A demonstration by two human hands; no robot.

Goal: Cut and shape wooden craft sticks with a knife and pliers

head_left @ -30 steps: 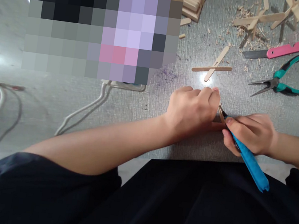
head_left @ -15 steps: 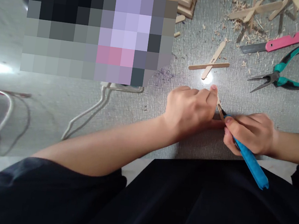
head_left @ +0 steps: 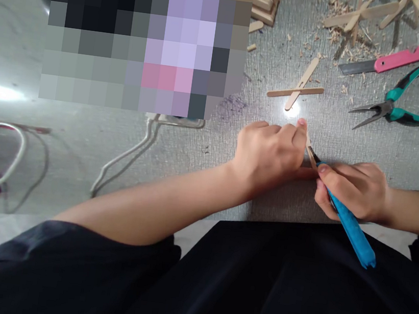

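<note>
My left hand (head_left: 269, 157) is curled into a fist on the grey mat, pinning a wooden craft stick (head_left: 310, 148) whose tip shows just right of the fingers. My right hand (head_left: 352, 190) grips a blue-handled cutter (head_left: 350, 227), with its blade end touching that stick. Most of the stick is hidden under my left hand. Two crossed craft sticks (head_left: 297, 90) lie a little beyond my hands.
Teal-handled pliers (head_left: 397, 104) and a pink-handled knife (head_left: 386, 62) lie at the far right among wood shavings. Glued stick pieces (head_left: 361, 15) and a stack of sticks (head_left: 266, 0) sit at the top. White cables (head_left: 125, 153) run on the left, and a blurred patch covers the upper left.
Both hands stay on the stick and cutter with only slight shifts. The view drifts a little, showing more of the cable and a magenta object at the left.
</note>
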